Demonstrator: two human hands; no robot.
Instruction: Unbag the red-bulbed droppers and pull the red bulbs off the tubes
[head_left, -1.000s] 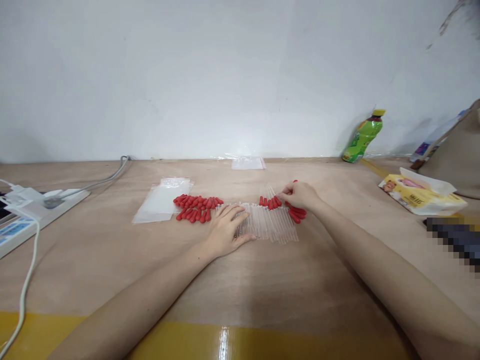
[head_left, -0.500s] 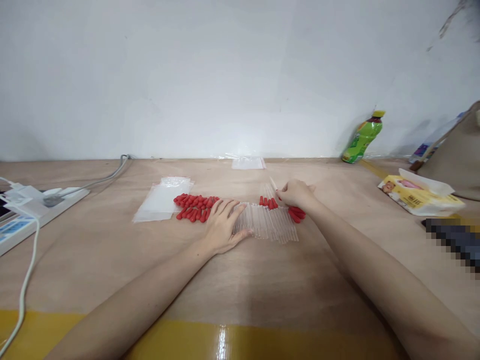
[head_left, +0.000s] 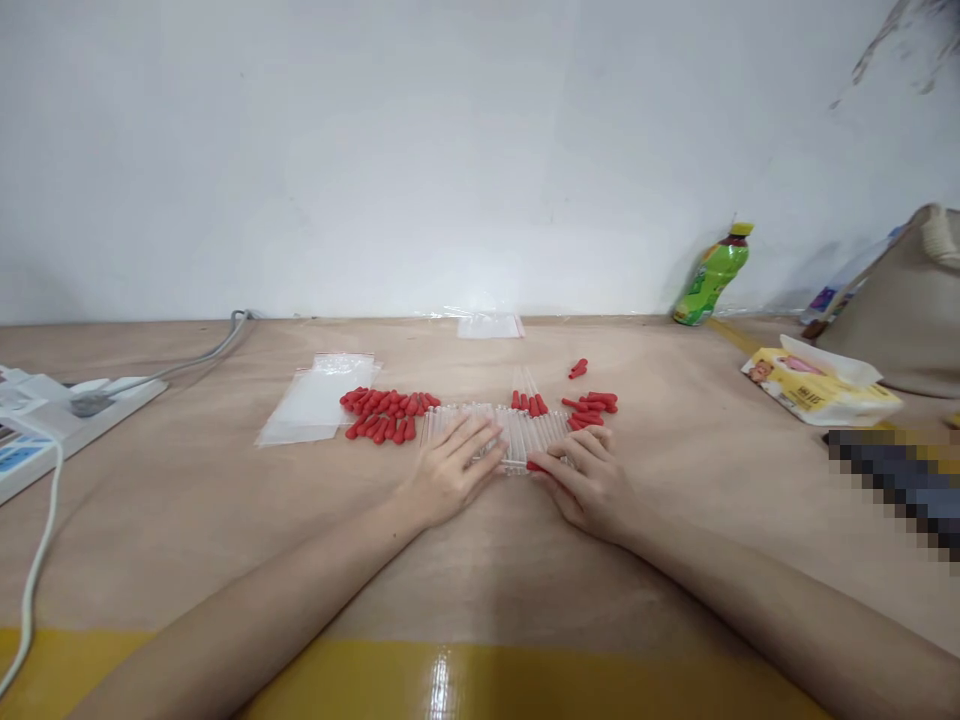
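My left hand (head_left: pixel 454 462) lies with spread fingers over the left part of a row of clear glass tubes (head_left: pixel 517 432). At the row's near right end, my right hand (head_left: pixel 592 480) pinches a red rubber bulb (head_left: pixel 534 466) between thumb and fingers, against the tube ends. Behind the row lie several droppers (head_left: pixel 529 402), clear tubes with red bulbs on them. Loose red bulbs (head_left: pixel 596 402) sit just beyond my right hand, with one single bulb (head_left: pixel 577 368) farther back. A larger pile of red bulbs (head_left: pixel 386 405) is left of the tubes.
Clear plastic bags (head_left: pixel 311 400) lie at the left, another bag (head_left: pixel 491 326) by the wall. A power strip (head_left: pixel 82 425) with cables is at far left. Right: a green bottle (head_left: pixel 712 275), a yellow tissue pack (head_left: pixel 817 385), a bag (head_left: pixel 885 310) and a blurred dark object (head_left: pixel 892 485).
My right hand has come from the droppers behind the row to the tubes' near ends, now with a red bulb in its fingers. My left hand stays spread on the tubes.
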